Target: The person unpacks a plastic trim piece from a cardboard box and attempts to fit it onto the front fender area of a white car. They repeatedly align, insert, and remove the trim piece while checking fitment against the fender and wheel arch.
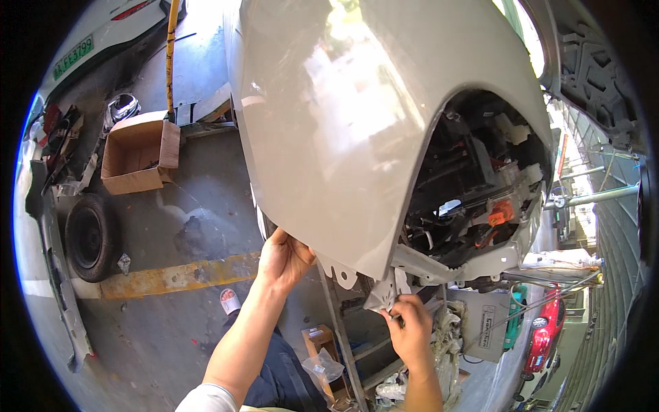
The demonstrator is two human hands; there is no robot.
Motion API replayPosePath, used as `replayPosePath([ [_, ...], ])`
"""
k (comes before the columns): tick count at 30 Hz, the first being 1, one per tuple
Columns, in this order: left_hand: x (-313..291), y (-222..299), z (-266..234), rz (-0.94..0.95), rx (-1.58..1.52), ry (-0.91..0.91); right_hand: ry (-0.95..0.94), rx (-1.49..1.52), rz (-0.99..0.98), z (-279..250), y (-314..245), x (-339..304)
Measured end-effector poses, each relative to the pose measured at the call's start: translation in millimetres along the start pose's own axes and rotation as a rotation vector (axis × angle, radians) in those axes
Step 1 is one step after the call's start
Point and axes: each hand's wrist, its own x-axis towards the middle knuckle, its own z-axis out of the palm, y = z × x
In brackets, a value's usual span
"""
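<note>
In front of me a large pale car fender (309,178) curves down, glossy with bright reflections. My left hand (280,261) is closed on its lower left edge; the fingertips tuck behind the panel and are partly hidden. A small pale tab with holes (341,275) sticks out below the edge, just right of that hand. At the fender's lower tip, my right hand (410,326) pinches the end of a pale perforated bracket (382,296). Beside it, a curved opening shows dark parts and an orange component (500,213) inside the car.
A metal stand (336,323) and a cardboard box with clear plastic (317,338) sit below. Left on the floor are an open carton (141,152), a tyre (88,237) and a long trim piece (55,275). A raised hood (592,75) hangs at upper right.
</note>
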Motion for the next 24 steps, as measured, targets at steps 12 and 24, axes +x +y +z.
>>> replayPosePath([
  [12, 3.9, 1.8, -5.9, 0.049, 0.006, -0.001, 0.152, -0.488, -0.462, -68.6, -9.0, -32.9],
  [24, 0.6, -3.0, 5.2, 0.041, 0.018, -0.054, 0.184, -0.411, -0.594, -73.3, -4.4, -22.5],
])
